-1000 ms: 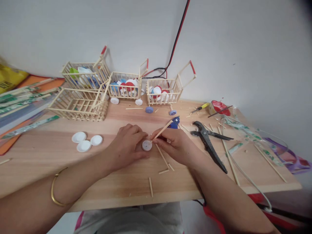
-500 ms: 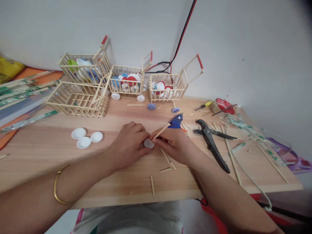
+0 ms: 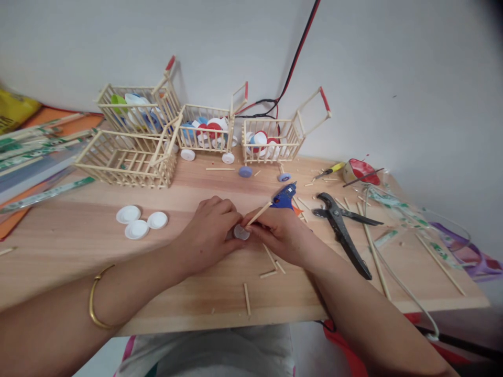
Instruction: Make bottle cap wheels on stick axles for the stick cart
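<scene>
Between finger and thumb, my left hand (image 3: pixel 212 225) grips a white bottle cap (image 3: pixel 241 232) by its side, just above the table. My right hand (image 3: pixel 281 230) pinches a thin wooden stick (image 3: pixel 259 213), whose lower end meets the cap's edge; whether it is stuck there I cannot tell. Behind my right hand lies a blue glue gun (image 3: pixel 284 195), partly covered by the hand. Three white bottle caps (image 3: pixel 137 229) rest on the table left of my left hand. Short stick pieces (image 3: pixel 268 274) lie in front of my right hand.
Several small stick-built carts (image 3: pixel 126 162) stand along the back, some filled with caps. Black cutting pliers (image 3: pixel 341 230), a yellow utility knife (image 3: pixel 332 169) and a red-and-white cup (image 3: pixel 361 172) lie right. Wrapped sticks (image 3: pixel 43 149) pile up left. A pale cord (image 3: pixel 396 277) crosses the right side.
The view has shifted very slightly. The stick in my right hand tilts a little differently, while both hands keep their holds at the cap.
</scene>
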`<action>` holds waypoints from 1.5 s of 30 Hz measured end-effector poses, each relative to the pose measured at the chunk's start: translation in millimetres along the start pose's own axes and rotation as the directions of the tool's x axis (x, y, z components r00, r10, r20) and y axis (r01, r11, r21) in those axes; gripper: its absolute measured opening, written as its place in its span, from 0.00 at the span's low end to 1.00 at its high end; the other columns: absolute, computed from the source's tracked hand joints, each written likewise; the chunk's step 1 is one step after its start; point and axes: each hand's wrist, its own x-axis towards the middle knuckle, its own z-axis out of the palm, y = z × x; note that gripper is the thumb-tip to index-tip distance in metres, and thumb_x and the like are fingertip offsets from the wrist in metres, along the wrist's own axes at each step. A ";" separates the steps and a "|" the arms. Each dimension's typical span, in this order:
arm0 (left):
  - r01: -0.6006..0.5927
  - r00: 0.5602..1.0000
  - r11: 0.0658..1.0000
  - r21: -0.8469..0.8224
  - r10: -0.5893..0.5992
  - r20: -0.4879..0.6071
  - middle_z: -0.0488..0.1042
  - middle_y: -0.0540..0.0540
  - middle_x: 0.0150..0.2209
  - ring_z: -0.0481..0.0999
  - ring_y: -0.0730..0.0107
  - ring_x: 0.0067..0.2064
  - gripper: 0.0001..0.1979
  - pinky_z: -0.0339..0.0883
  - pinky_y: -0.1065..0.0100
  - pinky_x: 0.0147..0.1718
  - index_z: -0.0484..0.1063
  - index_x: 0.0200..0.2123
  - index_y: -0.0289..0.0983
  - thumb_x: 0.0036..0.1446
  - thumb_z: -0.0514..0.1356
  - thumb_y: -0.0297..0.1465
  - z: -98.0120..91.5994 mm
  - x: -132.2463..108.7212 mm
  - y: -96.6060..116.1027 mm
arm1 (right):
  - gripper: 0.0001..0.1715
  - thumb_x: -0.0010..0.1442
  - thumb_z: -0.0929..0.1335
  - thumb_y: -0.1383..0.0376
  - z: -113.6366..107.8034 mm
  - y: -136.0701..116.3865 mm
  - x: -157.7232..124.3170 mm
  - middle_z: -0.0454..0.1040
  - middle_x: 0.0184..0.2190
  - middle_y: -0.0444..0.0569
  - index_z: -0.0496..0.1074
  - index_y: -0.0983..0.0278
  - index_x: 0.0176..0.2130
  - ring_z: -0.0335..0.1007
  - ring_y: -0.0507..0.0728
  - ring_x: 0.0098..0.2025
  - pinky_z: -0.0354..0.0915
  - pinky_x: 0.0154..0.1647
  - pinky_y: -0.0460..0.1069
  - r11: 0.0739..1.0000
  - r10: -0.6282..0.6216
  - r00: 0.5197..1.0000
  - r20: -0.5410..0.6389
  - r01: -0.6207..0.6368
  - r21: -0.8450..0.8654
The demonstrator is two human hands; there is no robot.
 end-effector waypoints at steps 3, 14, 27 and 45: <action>0.002 1.000 1.000 0.003 -0.002 0.002 0.69 0.45 0.36 0.64 0.60 0.41 0.12 0.57 0.59 0.41 0.71 0.34 0.36 0.54 0.62 0.39 0.2 0.0 0.2 | 0.09 0.64 0.62 0.69 0.2 0.1 0.1 0.76 0.36 0.48 0.72 0.64 0.40 0.71 0.52 0.38 0.63 0.39 0.46 1.000 0.002 1.000 0.008 -0.001 -0.011; 0.003 1.000 1.000 0.019 -0.003 0.013 0.69 0.45 0.36 0.64 0.59 0.41 0.12 0.57 0.59 0.41 0.71 0.33 0.36 0.54 0.61 0.40 0.5 0.9 1.2 | 0.10 0.64 0.62 0.67 1.3 0.5 -0.2 0.76 0.35 0.49 0.72 0.65 0.38 0.71 0.53 0.37 0.63 0.39 0.46 0.997 -0.019 1.000 0.021 0.020 -0.072; 0.009 1.000 1.000 0.028 -0.009 0.002 0.69 0.46 0.36 0.64 0.60 0.42 0.13 0.58 0.59 0.42 0.71 0.33 0.37 0.54 0.61 0.41 1.0 0.1 1.3 | 0.09 0.64 0.62 0.68 3.9 -0.6 -0.4 0.75 0.34 0.48 0.71 0.65 0.36 0.70 0.53 0.36 0.62 0.38 0.46 0.992 -0.018 0.999 0.028 0.022 -0.126; 0.016 1.000 0.999 0.038 -0.016 0.009 0.69 0.46 0.36 0.65 0.60 0.42 0.12 0.57 0.59 0.41 0.70 0.32 0.37 0.54 0.61 0.40 1.9 0.3 0.9 | 0.10 0.64 0.61 0.67 4.7 -1.6 0.2 0.75 0.32 0.48 0.71 0.65 0.35 0.69 0.52 0.34 0.60 0.36 0.46 0.988 0.000 0.999 0.036 0.006 -0.154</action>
